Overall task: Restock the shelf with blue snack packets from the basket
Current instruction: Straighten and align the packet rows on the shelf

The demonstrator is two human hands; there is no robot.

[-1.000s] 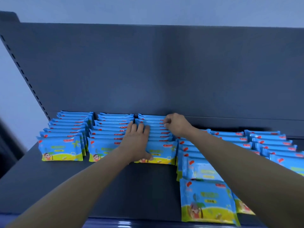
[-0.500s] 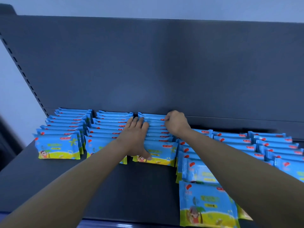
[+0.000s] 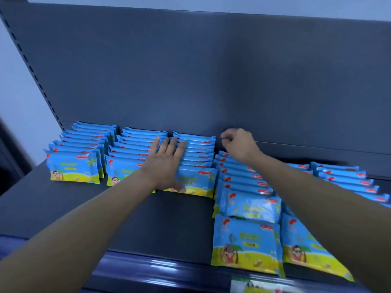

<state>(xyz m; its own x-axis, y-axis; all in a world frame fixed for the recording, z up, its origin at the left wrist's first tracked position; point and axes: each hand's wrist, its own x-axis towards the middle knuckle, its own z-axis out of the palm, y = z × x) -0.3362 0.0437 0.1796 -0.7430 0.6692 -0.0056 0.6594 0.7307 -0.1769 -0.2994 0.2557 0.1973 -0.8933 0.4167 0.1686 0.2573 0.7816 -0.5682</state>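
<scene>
blue snack packets [image 3: 75, 167] | upright, overlapping rows | on dark shelf [image 3: 63, 208]

Left forearm [image 3: 95, 218] and right forearm [image 3: 317, 197] both stretch forward, bare. The left hand [image 3: 167, 163] lies palm down, fingers straight and slightly fanned. The right hand [image 3: 239, 144] sits farther ahead, fingers curled into a loose fist, knuckles up

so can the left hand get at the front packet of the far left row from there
Probably yes. The left hand lies flat on the third row, holding nothing, and the far left row's front packet stands exposed, bare shelf before it.
</scene>
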